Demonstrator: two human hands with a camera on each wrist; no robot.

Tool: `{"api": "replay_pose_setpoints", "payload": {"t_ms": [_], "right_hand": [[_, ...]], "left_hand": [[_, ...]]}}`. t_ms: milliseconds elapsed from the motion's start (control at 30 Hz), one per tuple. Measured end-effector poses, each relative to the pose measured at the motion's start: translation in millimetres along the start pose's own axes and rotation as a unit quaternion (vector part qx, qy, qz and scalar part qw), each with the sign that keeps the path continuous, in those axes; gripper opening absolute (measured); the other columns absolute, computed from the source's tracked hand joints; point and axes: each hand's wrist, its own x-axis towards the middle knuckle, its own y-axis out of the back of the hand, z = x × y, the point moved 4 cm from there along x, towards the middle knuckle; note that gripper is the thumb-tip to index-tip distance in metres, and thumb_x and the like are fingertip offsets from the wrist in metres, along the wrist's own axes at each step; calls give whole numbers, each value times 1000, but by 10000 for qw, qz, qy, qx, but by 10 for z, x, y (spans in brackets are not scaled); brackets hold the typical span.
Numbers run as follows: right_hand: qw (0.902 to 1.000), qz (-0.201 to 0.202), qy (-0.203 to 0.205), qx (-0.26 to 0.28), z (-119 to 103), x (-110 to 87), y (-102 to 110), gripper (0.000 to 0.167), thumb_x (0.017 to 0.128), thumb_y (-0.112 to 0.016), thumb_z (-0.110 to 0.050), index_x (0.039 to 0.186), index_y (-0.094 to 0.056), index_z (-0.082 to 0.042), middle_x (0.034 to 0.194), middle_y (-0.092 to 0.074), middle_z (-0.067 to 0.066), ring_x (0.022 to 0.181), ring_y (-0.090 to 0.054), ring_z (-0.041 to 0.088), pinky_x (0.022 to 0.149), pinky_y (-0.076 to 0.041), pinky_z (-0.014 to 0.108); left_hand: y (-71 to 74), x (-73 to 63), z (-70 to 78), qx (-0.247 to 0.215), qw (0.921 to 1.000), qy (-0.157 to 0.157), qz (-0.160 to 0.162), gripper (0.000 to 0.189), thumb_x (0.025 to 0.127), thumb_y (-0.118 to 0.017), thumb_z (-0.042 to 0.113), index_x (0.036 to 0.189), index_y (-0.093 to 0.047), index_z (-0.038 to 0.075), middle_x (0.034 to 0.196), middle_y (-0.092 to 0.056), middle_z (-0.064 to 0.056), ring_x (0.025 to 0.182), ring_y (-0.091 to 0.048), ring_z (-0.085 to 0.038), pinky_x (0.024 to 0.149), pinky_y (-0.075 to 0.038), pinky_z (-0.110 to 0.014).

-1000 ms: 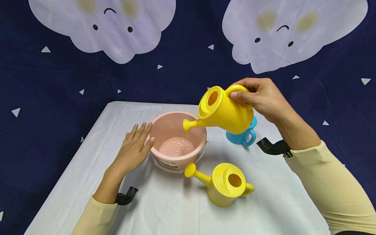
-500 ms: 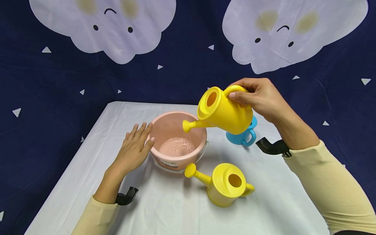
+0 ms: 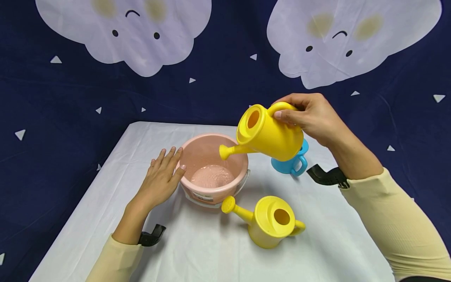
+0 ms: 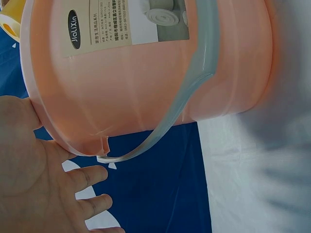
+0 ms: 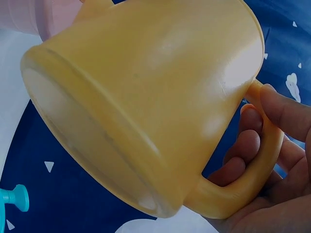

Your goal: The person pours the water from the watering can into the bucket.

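Note:
My right hand grips the handle of a yellow watering can, fingers curled through the loop in the right wrist view. The can is tilted left in the air, its spout rose over the right side of a pink bucket. Thin drops fall below the rose, and shallow water lies at the bucket's bottom. At the bucket's left rim, my left hand has its fingers straight and spread, thumb and fingertips at the rim. The left wrist view shows the bucket's label and pale bail handle.
A second yellow watering can stands upright in front of the bucket, its spout pointing left close to the bucket. Behind the raised can, a blue watering can is partly hidden. All stand on a white-covered table before a dark blue cloud-patterned backdrop.
The raised can has shifted very slightly left. The stream from its rose has thinned to drops, and the water in the bucket looks calmer. My left hand has stayed in place.

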Motion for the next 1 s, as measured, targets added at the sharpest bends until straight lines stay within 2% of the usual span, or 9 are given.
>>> {"api": "replay_pose_setpoints", "payload": {"t_ms": [633,1000], "right_hand": [[9998,-91,-26,-201,-22,0,-38,30,84,-71,-29,107,-70,-9,89,-68,-1,76,-61,20,67,-54,23],[9974,-95,-164,-689,-90,15,-68,32,85,-70,-35,109,-70,-14,96,-67,3,81,-59,20,69,-53,21]], "left_hand": [[8,7,8,-18,10000,-2,-14,60,100,-23,53,153,-11,26,160,-11,-9,149,4,-33,115,0,-62],[11,3,6,-20,10000,-8,-46,61,100,-23,53,153,-11,26,160,-10,-9,149,4,-32,115,0,-62]]}}
